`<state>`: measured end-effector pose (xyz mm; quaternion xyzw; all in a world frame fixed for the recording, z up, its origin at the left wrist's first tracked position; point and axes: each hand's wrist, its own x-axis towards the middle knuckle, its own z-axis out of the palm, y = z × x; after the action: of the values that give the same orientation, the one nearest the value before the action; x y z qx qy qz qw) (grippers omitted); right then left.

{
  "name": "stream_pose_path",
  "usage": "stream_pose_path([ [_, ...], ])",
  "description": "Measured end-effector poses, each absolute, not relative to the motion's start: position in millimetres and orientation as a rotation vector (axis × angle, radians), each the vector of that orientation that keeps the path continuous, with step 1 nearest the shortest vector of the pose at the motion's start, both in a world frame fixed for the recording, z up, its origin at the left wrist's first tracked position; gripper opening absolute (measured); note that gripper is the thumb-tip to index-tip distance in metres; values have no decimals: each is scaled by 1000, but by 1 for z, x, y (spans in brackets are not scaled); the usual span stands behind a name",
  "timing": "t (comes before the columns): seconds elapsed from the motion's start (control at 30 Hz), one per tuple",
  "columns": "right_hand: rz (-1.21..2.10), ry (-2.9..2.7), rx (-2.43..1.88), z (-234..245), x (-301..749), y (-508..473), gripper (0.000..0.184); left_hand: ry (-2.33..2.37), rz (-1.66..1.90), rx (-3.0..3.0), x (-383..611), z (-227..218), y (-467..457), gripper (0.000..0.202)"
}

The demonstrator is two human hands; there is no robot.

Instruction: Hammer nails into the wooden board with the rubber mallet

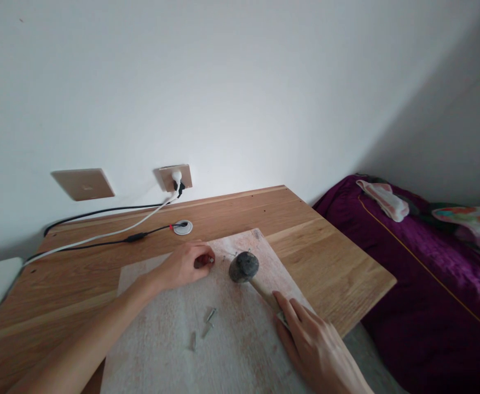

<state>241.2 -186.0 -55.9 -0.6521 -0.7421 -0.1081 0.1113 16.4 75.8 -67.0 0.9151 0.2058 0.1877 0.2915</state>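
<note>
My left hand (184, 266) rests on a pale worn board (161, 339) and pinches a small nail (210, 261) upright between thumb and fingers. My right hand (316, 345) grips the wooden handle of a hammer (250, 273). The hammer's dark round head hovers just right of the nail. Three loose nails (207, 323) lie on the board nearer to me, between my two hands.
The board lies on a wooden desk (330, 257) against a white wall. A wall socket (175, 177) with a white plug, black and white cables (112, 232) and a round cable grommet (182, 227) sit behind. A bed with a purple cover (424, 273) stands right of the desk.
</note>
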Motion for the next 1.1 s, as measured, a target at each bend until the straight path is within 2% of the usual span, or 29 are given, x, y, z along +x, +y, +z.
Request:
stream_pose_path([
  [1.1,-262,-2131,-1911,-57,242,-186,42,553,516,2441,16,-69,76,14],
])
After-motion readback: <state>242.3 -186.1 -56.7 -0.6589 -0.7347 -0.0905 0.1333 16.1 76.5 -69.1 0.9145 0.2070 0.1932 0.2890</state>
